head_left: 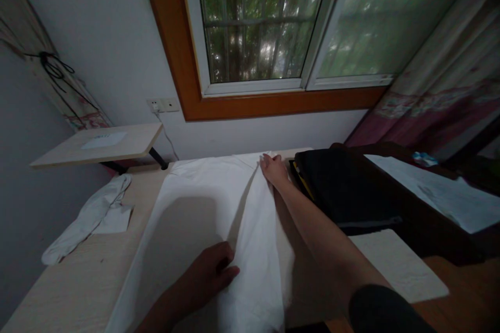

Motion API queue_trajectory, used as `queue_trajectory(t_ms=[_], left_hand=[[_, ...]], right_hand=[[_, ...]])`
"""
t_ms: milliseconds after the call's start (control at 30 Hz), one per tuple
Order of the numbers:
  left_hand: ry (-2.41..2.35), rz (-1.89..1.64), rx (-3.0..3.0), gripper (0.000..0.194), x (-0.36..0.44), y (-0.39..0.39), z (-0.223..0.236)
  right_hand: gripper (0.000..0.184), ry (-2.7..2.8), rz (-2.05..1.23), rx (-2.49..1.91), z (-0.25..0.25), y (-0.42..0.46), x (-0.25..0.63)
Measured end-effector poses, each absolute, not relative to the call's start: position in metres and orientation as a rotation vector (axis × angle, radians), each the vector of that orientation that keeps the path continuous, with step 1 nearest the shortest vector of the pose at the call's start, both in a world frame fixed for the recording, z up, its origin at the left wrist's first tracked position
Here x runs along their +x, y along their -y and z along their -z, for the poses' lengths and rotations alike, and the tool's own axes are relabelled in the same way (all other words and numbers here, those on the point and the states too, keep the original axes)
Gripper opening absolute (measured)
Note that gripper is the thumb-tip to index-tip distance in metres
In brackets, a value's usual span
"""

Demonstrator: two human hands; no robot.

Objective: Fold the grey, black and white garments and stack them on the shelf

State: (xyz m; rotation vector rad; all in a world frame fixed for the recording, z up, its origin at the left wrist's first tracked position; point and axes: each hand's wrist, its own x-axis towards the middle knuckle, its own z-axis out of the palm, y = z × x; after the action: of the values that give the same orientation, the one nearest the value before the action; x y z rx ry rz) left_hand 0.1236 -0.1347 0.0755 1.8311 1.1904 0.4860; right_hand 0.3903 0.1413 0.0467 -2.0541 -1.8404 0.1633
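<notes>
A large white cloth (195,177) lies spread over the pale wooden table. Its right side is folded over in a long strip that runs from the far edge toward me. At the far end of that strip, my right hand (273,168) is closed with the fingertips pinching the cloth. My left hand (209,273) is over the nearer part of the cloth, beside the fold line. Its fingers are loosely curled, with a gap between thumb and forefinger and nothing visible between them. Whether its underside presses on the cloth is hidden.
A stack of dark folded fabric (344,182) sits close to the right of my right hand. On the left are a raised wooden shelf (144,140) and a crumpled white cloth (94,213). A wall with a window (265,26) rises behind the table (78,270).
</notes>
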Motion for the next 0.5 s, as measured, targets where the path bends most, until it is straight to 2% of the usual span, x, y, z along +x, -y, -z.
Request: queue_trajectory(t_ms=[167, 500], left_hand=[[-1.059, -0.519, 1.868, 0.028, 0.136, 0.141, -0.085], [-1.144, -0.636, 1.795, 0.037, 0.13, 0.151, -0.091]], right_hand=[[0.051, 1.93, -0.245, -2.028, -0.053, -0.16, 0.384], [0.021, 1.569, -0.422, -1.932, -0.055, -0.186, 0.396]])
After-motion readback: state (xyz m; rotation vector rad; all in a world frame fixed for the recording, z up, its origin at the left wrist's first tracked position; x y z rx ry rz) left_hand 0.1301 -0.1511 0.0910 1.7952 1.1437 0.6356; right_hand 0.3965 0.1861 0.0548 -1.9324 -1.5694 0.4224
